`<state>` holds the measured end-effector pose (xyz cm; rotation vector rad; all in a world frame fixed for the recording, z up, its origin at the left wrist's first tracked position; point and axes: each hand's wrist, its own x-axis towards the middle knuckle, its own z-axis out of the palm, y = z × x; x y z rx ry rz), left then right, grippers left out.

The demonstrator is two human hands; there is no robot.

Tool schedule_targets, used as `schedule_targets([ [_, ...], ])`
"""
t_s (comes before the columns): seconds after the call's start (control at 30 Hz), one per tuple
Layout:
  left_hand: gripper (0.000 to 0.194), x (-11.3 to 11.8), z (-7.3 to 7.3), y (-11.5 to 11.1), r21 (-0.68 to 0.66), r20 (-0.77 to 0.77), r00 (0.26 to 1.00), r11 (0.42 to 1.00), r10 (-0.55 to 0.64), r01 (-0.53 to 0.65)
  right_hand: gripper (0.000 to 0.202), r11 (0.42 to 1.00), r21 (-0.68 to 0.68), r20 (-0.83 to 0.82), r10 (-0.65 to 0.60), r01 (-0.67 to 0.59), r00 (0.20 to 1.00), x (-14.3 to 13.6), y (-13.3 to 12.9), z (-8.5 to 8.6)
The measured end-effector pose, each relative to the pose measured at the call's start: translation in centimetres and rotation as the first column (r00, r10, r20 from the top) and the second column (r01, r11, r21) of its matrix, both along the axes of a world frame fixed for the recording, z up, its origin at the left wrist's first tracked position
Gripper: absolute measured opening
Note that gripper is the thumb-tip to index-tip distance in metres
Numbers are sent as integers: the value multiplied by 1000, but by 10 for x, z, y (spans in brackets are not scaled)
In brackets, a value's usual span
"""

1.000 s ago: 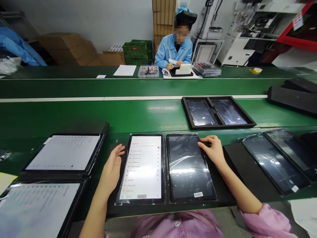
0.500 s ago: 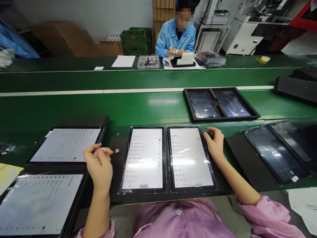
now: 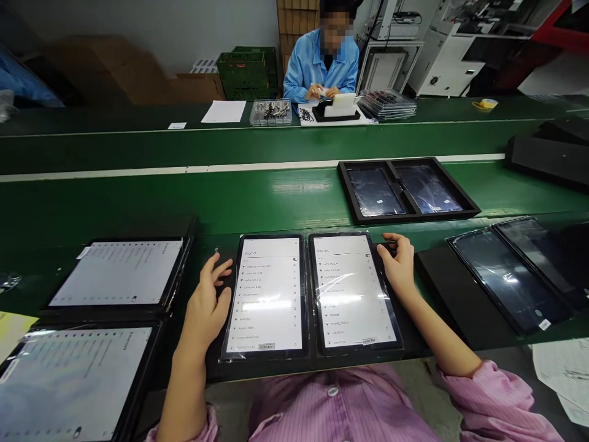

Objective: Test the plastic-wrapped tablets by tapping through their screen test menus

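Observation:
Two lit tablets in clear film lie side by side before me, the left tablet (image 3: 265, 294) and the right tablet (image 3: 354, 291), both showing a list headed "Internet". My left hand (image 3: 207, 310) hovers just left of the left tablet, its fingers apart and holding nothing. Beside the upper right edge of the right tablet rests my right hand (image 3: 399, 264), thumb spread from its loosely bent fingers. Whether the right thumb touches that tablet I cannot tell. At my left lie two more lit tablets turned sideways, an upper one (image 3: 117, 273) and a lower one (image 3: 73, 380).
A black tray (image 3: 409, 216) with two dark tablets lies on the green belt (image 3: 221, 202). Dark tablets (image 3: 510, 279) rest on a black surface at right. Across the belt a person in blue (image 3: 317, 67) works beside a clear parts box (image 3: 270, 113).
My left hand has moved right, from near the sideways tablets to the left tablet's edge, and its fingers have spread. My right hand stays put. The lists on both front tablets have changed.

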<state>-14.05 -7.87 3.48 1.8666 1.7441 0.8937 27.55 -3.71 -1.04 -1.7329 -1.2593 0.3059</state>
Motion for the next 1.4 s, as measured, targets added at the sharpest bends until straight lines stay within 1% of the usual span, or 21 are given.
schedule_targets([
  [0.1,73,3,0,1,-18,-116,989,996,-93,92,30,1000,0,19,4,-4,1000,3,1,-3],
  [0.2,80,4,-4,1,-29,-188,976,994,-109,106,28,999,26,86,21,-23,996,2,-2,-1],
  [0.27,98,2,-8,0,-47,-192,974,993,-117,110,27,991,67,178,102,-115,979,-4,-8,5],
  [0.3,108,1,-10,-1,-51,-184,975,991,-127,120,27,976,79,244,176,-201,954,-10,-13,11],
  [0.37,116,-2,-13,-2,-49,-138,977,986,-164,159,29,899,41,407,383,-435,829,-24,-27,25],
  [0.43,107,-4,-14,-3,-34,-68,979,981,-192,190,31,771,-68,553,558,-633,619,-41,-42,39],
  [0.5,101,-5,-14,-4,-27,-9,983,983,-184,184,32,668,-153,636,631,-729,445,-52,-53,51],
  [0.53,97,-5,-14,-4,-31,10,986,986,-165,165,31,644,-166,657,637,-747,403,-54,-57,55],
  [0.57,93,-4,-14,-4,-41,28,990,989,-138,139,32,636,-165,666,636,-754,391,-54,-58,58],
  [0.63,84,-3,-14,-4,-68,63,994,993,-93,97,40,658,-131,660,616,-742,429,-44,-55,60],
  [0.67,81,-3,-15,-4,-79,77,994,993,-82,88,45,679,-98,640,603,-727,477,-36,-51,60],
  [0.77,78,-4,-16,-3,-80,75,992,991,-105,110,60,770,116,430,530,-628,730,-13,-39,53],
  [0.8,78,-5,-16,-3,-77,54,991,989,-123,127,64,797,184,336,498,-575,799,-7,-36,51],
  [0.83,79,-6,-17,-4,-74,26,990,987,-141,143,66,816,223,270,475,-534,838,-4,-34,48],
  [0.9,84,-7,-17,-4,-70,-36,983,982,-181,178,63,806,225,264,491,-548,830,-3,-34,44],
  [0.97,91,-7,-17,-5,-71,-86,974,977,-208,203,58,737,148,338,589,-659,734,-7,-37,43],
  [1.07,94,-8,-18,-5,-61,-123,970,977,-209,203,59,628,48,364,713,-777,599,-16,-42,46],
  [1.23,89,-7,-18,-5,-57,-176,961,977,-212,205,58,538,-95,375,799,-838,471,-25,-44,51],
  [1.3,87,-7,-17,-5,-79,-223,952,977,-210,197,56,553,-64,395,779,-831,488,-23,-44,50],
  [1.33,85,-7,-17,-6,-86,-235,950,978,-206,191,56,580,-7,393,751,-814,531,-21,-44,50],
  [1.4,81,-7,-17,-6,-95,-226,954,979,-195,178,60,675,166,334,647,-719,685,-16,-44,47],
])
